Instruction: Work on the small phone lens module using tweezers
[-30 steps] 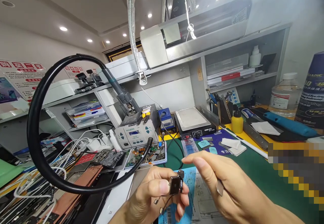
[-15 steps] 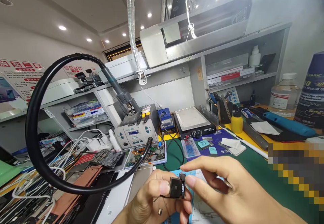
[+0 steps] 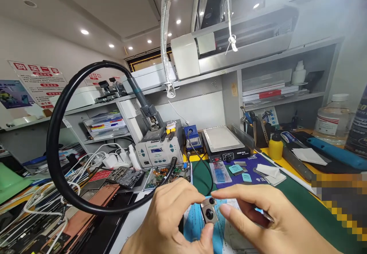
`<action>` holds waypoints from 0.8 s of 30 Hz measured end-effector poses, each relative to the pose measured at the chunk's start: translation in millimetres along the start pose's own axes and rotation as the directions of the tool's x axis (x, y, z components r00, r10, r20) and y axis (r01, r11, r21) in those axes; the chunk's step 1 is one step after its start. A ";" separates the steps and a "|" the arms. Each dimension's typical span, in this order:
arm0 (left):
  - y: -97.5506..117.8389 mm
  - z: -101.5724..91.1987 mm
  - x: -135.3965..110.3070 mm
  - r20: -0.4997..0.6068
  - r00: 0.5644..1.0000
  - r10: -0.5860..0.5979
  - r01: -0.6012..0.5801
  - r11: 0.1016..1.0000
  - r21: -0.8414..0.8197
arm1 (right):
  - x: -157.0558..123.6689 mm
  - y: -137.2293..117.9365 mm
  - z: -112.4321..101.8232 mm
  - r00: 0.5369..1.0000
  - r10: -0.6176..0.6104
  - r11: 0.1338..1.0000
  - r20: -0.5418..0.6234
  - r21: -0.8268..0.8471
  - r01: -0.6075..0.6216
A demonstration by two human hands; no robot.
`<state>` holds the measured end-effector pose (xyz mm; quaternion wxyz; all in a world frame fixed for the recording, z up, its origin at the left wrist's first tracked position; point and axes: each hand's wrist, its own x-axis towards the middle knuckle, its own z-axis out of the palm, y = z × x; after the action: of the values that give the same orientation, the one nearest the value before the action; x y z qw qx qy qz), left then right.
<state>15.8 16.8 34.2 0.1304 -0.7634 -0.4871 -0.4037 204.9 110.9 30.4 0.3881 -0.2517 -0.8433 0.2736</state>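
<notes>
My left hand (image 3: 169,219) pinches a small silver camera module (image 3: 209,211) with two round lenses between thumb and fingers, low in the middle of the view. My right hand (image 3: 263,223) comes in from the right, its forefinger and thumb closing on the module's right edge. A thin metal tool (image 3: 265,215) shows between the right hand's fingers. Under both hands lies a blue sheet (image 3: 195,223) on the green mat (image 3: 295,204).
A thick black hose (image 3: 57,139) loops from the rework station (image 3: 157,152) at left. A parts tray (image 3: 163,173), phone boards (image 3: 126,177), white cables, a heating plate (image 3: 222,137), a yellow bottle (image 3: 275,147), tweezers, pads and a clear bottle (image 3: 329,122) crowd the bench.
The module has been turned: its dark back faced me before, the two lenses show now. My right fingers have closed onto it. The view has shifted slightly left.
</notes>
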 end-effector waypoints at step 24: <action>10.9 -4.2 -3.0 0.097 0.986 -0.139 0.131 0.987 0.089 | 7.6 1.0 -1.6 0.978 -0.024 0.988 0.206 0.157 -0.009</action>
<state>22.4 7.1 36.8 0.1090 -0.7422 -0.5601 -0.3515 202.0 116.9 34.6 0.3177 -0.1872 -0.8560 0.3623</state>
